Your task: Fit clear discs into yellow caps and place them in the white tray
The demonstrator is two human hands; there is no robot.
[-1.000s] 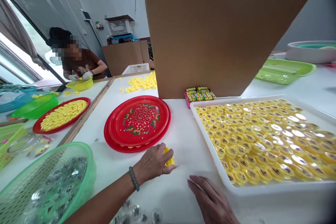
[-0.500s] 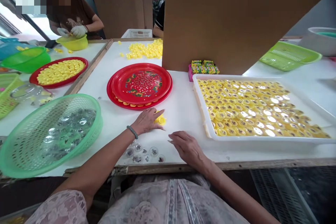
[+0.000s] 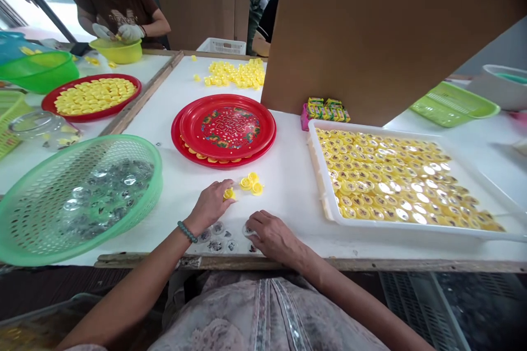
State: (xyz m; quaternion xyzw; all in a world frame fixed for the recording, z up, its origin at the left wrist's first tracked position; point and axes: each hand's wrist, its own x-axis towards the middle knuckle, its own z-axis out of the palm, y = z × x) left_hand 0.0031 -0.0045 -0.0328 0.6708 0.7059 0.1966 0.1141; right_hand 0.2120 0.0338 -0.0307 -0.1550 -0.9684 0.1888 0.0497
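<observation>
My left hand (image 3: 211, 204), a beaded bracelet on its wrist, pinches a small round yellow cap (image 3: 229, 193) between thumb and fingers, just above the white tabletop. Right beside it lie several loose yellow caps (image 3: 251, 184). My right hand (image 3: 272, 235) is lower and to the right, its fingers closed on the edge of a clear round disc (image 3: 247, 230), which they partly cover. More clear discs with dark marks (image 3: 216, 245) lie near the table's front edge, between my two wrists.
A green basket (image 3: 154, 186) of clear discs stands left. Red trays (image 3: 228, 148) with yellow caps between them are ahead. A white tray (image 3: 319, 186) of filled yellow pieces is at right, before a cardboard panel (image 3: 349, 33). Across the table, a gloved person works over a yellow bowl (image 3: 119, 54).
My left hand has drawn back left from the loose caps, taking one yellow cap. My right hand has moved left and down onto a clear disc. The view has shifted slightly.
</observation>
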